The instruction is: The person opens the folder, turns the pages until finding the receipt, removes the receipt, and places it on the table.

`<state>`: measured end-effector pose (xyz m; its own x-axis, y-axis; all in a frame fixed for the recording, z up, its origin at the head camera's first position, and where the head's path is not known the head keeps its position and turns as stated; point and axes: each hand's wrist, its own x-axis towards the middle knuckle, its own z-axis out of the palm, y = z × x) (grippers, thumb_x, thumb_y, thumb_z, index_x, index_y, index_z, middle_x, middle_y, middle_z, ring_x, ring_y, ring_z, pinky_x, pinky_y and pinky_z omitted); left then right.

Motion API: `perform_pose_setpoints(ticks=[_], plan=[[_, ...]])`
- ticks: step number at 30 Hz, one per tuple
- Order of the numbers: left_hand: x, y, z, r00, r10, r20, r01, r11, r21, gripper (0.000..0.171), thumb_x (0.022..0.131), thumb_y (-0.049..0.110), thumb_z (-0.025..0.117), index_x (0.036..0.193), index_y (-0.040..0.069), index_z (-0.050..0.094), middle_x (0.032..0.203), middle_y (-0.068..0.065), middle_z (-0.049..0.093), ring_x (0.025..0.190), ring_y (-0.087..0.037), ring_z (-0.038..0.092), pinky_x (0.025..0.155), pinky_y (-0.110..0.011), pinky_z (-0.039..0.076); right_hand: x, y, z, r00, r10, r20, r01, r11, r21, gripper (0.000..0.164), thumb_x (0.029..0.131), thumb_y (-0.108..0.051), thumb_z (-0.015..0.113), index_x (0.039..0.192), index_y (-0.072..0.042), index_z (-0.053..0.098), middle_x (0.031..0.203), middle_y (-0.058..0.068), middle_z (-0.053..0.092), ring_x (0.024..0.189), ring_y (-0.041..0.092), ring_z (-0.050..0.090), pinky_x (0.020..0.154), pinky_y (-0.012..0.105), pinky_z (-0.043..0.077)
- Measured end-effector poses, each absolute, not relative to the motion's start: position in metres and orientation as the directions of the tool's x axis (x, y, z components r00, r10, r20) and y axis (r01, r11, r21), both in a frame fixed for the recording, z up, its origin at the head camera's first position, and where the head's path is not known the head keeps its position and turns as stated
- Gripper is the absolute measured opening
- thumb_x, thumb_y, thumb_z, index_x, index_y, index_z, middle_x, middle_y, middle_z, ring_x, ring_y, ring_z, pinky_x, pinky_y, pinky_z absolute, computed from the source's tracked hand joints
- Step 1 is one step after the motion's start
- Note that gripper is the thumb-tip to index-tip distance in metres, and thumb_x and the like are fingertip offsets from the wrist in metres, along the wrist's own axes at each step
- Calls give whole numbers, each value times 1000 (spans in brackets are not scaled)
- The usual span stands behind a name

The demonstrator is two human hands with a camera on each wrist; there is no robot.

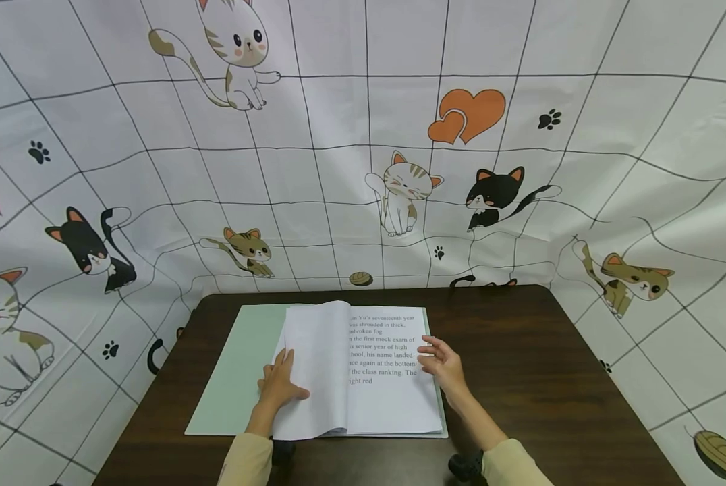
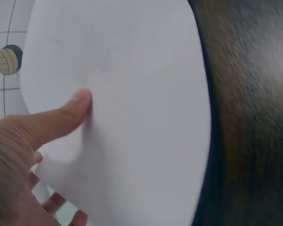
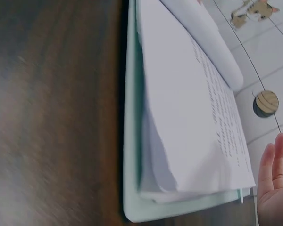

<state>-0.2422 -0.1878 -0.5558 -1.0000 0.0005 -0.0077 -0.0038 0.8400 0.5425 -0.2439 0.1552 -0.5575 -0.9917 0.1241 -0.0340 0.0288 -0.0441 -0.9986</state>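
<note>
While left fingers (image 1: 286,362) pinch curved white paper (image 1: 316,358), wood-grain table (image 1: 533,364)

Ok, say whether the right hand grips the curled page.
No, the left hand grips that page; the right hand is by the printed page.

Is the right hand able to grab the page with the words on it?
Probably yes: the right hand is at the outer edge of the printed page, holding nothing, and I see nothing blocking its way.
</note>
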Motion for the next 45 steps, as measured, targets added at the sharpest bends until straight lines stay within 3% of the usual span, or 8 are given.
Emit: perform_pose_setpoints(ticks=[6, 14, 21, 32, 35, 40, 45], plan=[[-236, -196, -564, -999, -12, -42, -34, 800, 599, 96, 66, 17, 88, 144, -6, 38, 150, -34, 30, 127, -53, 32, 92, -68, 32, -250, 165, -554, -988, 152, -24, 22, -17, -1000, 48, 87, 2, 64, 133, 4, 52, 112, 21, 66, 79, 1, 62, 70, 22, 53], [-236, -204, -572, -999, -4, -46, -32, 775, 631, 95, 66, 25, 88, 143, -4, 41, 151, -33, 30, 128, -52, 31, 92, -65, 33, -259, 169, -554, -983, 179, -32, 29, -22, -999, 45, 87, 3, 63, 132, 2, 54, 115, 23, 66, 78, 2, 63, 71, 26, 55], [-238, -207, -574, -999, -17, -49, -45, 766, 642, 96, 65, 25, 89, 143, -5, 41, 151, -33, 31, 129, -53, 31, 93, -66, 31, -266, 168, -554, -984, 175, -18, 16, -11, -1000, 47, 88, 2, 63, 133, 3, 52, 116, 23, 65, 78, 1, 63, 69, 21, 53], [-242, -213, -569, -1000, -16, -20, -26, 738, 675, 89, 69, 17, 87, 141, -9, 41, 145, -35, 35, 129, -58, 33, 98, -73, 30, -282, 174, -552, -981, 194, 1, -3, -12, -1000, 49, 86, 4, 65, 133, 2, 53, 101, 1, 68, 77, -4, 62, 69, 19, 53], [-245, -214, -571, -1000, -23, -4, -19, 732, 681, 84, 70, 13, 86, 138, -11, 44, 142, -36, 38, 128, -58, 36, 102, -70, 32, -287, 176, -553, -979, 202, 7, -3, 18, -1000, 49, 86, 3, 65, 133, 3, 53, 105, 6, 68, 77, -4, 61, 70, 18, 52], [-246, -213, -572, -999, -24, 23, -2, 734, 680, 75, 69, 9, 85, 131, -13, 50, 138, -39, 41, 125, -60, 39, 101, -67, 37, -291, 176, -551, -978, 210, -2, 12, 46, -999, 47, 87, 2, 64, 132, 3, 53, 118, 26, 61, 78, -5, 60, 72, 17, 52], [-244, -210, -569, -999, -33, 23, -9, 729, 684, 71, 69, 7, 84, 129, -13, 52, 137, -39, 41, 125, -61, 38, 101, -67, 37, -299, 178, -554, -971, 238, -23, 40, 65, -997, 46, 89, 0, 63, 134, 2, 53, 127, 30, 56, 78, -7, 57, 71, 15, 50]])
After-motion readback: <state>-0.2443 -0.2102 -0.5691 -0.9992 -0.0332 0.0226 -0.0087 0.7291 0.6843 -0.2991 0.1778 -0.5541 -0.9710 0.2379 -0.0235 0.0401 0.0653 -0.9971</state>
